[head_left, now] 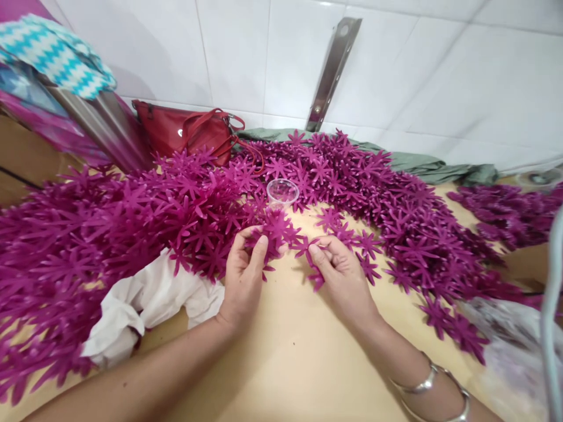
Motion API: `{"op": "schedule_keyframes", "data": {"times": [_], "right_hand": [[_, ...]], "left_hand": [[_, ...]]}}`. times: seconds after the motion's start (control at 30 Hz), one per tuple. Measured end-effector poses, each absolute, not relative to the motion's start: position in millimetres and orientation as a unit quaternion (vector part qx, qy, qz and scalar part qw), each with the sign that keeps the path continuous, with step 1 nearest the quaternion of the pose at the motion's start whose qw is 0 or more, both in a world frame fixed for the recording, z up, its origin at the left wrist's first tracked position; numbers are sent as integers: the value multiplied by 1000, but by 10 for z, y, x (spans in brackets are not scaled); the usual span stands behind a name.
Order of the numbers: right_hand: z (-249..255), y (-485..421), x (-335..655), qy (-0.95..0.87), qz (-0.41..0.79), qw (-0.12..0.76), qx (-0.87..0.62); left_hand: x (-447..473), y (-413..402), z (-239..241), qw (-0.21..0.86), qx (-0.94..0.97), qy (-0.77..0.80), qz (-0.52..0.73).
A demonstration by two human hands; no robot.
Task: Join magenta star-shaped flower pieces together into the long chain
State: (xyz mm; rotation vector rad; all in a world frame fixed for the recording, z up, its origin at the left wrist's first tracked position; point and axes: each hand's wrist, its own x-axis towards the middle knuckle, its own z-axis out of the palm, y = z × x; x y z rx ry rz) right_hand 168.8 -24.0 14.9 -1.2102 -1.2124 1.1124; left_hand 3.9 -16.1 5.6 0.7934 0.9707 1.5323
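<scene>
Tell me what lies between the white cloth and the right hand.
In the head view, the left hand, pinching purple flowers, and some tabletop.

The fingers of the left hand (246, 275) were partly hidden by the purple flowers (277, 228) it held, and both forearms (176, 363) were cut off by the lower edge. The flower heap (141, 205) ran past the left edge and masked the base of the red bag (162, 129), whose white emblem (180, 133) was too small to read. The pale pole (550, 328) at right was blurred and cropped; the clear bag's (510, 334) contents could not be told
</scene>
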Motion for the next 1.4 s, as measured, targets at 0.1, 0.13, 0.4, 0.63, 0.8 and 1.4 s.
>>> {"op": "schedule_keyframes", "data": {"times": [0.1, 0.13, 0.4, 0.63, 0.8, 1.4], "right_hand": [[137, -232, 1703, -531, 427, 519, -516], [134, -230, 1706, -552, 413, 507, -517], [178, -253, 1772, -639, 265, 494, -527], [249, -275, 1752, -612, 319, 522, -502], [203, -269, 1714, -581, 359, 542, -490], [169, -211, 1749, -519, 400, 545, -523]], "left_hand": [[23, -167, 51, 543, 346, 431, 632], [19, -175, 56, 536, 352, 433, 634], [80, -342, 202, 539, 399, 400, 625], [127, -342, 163, 599, 406, 385, 573], [122, -335, 135, 612, 419, 379, 553], [72, -290, 210, 481, 439, 437, 621]]}}
